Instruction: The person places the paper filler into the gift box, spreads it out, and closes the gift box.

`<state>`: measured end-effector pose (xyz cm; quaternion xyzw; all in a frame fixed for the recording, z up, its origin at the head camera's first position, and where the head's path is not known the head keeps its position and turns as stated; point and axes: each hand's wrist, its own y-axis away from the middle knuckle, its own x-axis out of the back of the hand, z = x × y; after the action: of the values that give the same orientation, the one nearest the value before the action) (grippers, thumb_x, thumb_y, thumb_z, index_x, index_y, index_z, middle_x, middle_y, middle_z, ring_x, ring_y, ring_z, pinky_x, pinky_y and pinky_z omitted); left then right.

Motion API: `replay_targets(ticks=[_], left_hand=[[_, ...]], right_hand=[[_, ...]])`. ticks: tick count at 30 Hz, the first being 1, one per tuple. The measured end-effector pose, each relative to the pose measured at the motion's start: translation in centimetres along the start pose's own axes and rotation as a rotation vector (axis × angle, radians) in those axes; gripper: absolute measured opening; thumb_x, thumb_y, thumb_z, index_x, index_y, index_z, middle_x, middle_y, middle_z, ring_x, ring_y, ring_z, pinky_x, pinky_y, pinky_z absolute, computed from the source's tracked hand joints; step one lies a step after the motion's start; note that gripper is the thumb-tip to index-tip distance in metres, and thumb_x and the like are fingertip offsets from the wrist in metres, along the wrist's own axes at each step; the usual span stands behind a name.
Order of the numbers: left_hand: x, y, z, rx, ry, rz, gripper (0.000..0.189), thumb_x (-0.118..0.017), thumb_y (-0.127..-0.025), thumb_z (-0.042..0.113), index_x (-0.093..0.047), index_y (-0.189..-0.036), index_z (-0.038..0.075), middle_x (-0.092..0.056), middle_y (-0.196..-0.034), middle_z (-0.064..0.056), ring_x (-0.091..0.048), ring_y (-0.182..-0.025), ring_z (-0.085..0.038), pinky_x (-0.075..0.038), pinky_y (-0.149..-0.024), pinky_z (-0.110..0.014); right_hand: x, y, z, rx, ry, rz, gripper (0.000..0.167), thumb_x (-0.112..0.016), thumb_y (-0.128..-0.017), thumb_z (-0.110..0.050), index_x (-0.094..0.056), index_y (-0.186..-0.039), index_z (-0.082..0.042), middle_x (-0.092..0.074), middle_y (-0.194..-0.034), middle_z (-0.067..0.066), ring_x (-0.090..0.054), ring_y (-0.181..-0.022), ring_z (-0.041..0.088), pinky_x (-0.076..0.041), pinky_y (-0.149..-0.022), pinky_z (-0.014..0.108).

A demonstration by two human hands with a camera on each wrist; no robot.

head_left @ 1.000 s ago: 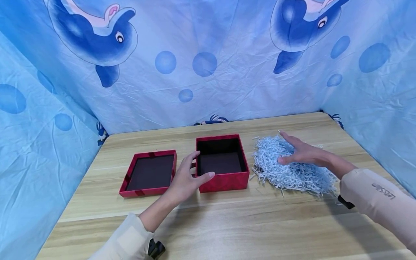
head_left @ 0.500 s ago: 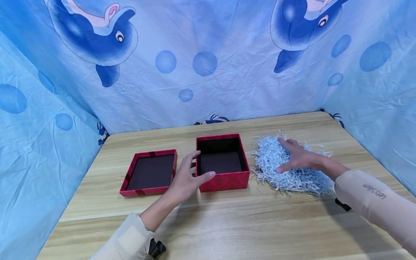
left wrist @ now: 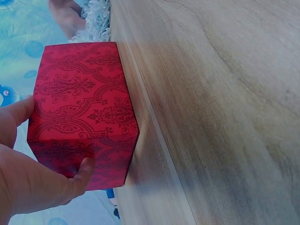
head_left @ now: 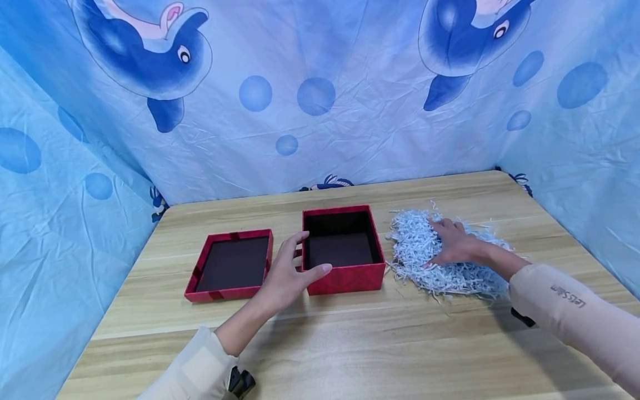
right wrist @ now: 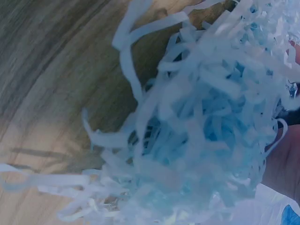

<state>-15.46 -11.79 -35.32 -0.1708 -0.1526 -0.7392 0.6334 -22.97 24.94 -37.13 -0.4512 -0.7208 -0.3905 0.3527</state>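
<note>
A red patterned gift box [head_left: 345,279] without its lid stands mid-table, its dark inside bare. My left hand [head_left: 287,278] rests around its near left corner: the thumb [left wrist: 83,176] lies along one face and a finger reaches the rim. Right of the box is a heap of pale blue shredded paper [head_left: 412,244]. My right hand [head_left: 457,244] reaches down into this heap, thumb and index apart and fingertips sunk among the strands. In the right wrist view loose shreds [right wrist: 201,122] cover most of that hand.
The red box lid [head_left: 230,266] lies inside-up to the left of the box. All stands on a wooden table [head_left: 360,344]. Blue dolphin-print cloth [head_left: 320,139] hangs behind and at both sides. A few stray strands lie around the heap.
My right hand has come down and slightly left into the shredded paper, its fingers bending more. The left hand, box and lid have stayed put.
</note>
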Motion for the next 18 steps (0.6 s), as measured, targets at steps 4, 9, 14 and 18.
replay_targets(ticks=[4,9,14,18], left_hand=[[0.04,-0.02,-0.01,0.005,-0.003,0.0,0.087,-0.08,-0.077,0.04,-0.03,-0.147,0.03,-0.028,-0.15,-0.001,-0.044,-0.129,-0.036,-0.052,-0.089,-0.047],[0.09,0.0,0.01,0.013,0.0,-0.001,0.087,-0.08,-0.077,0.04,-0.029,-0.147,0.03,-0.028,-0.151,-0.001,-0.044,-0.129,-0.036,-0.052,-0.089,-0.047],[0.12,0.02,0.09,0.015,0.005,-0.003,0.087,-0.08,-0.077,0.039,-0.029,-0.147,0.03,-0.027,-0.151,-0.001,-0.044,-0.129,-0.037,-0.052,-0.09,-0.047],[0.13,0.03,0.16,0.017,-0.001,-0.001,0.087,-0.08,-0.077,0.039,-0.03,-0.147,0.03,-0.028,-0.151,-0.002,-0.045,-0.128,-0.036,-0.052,-0.09,-0.046]], right_hand=[[-0.17,-0.1,-0.09,0.015,0.018,0.029,0.099,-0.08,-0.075,-0.024,-0.021,-0.147,0.01,-0.021,-0.141,0.034,-0.017,-0.128,0.056,-0.026,-0.091,0.076],[-0.11,-0.27,-0.04,0.059,0.029,0.055,0.088,-0.078,-0.076,-0.015,-0.028,-0.14,0.017,-0.028,-0.137,0.04,-0.026,-0.125,0.057,-0.034,-0.095,0.068],[0.19,-0.28,0.03,0.065,-0.04,0.054,0.084,-0.077,-0.075,-0.008,-0.028,-0.139,0.02,-0.025,-0.141,0.043,-0.025,-0.128,0.059,-0.028,-0.105,0.064],[0.38,-0.22,0.07,0.038,-0.079,0.054,0.085,-0.076,-0.075,-0.006,-0.027,-0.14,0.019,-0.023,-0.143,0.042,-0.022,-0.13,0.058,-0.024,-0.106,0.064]])
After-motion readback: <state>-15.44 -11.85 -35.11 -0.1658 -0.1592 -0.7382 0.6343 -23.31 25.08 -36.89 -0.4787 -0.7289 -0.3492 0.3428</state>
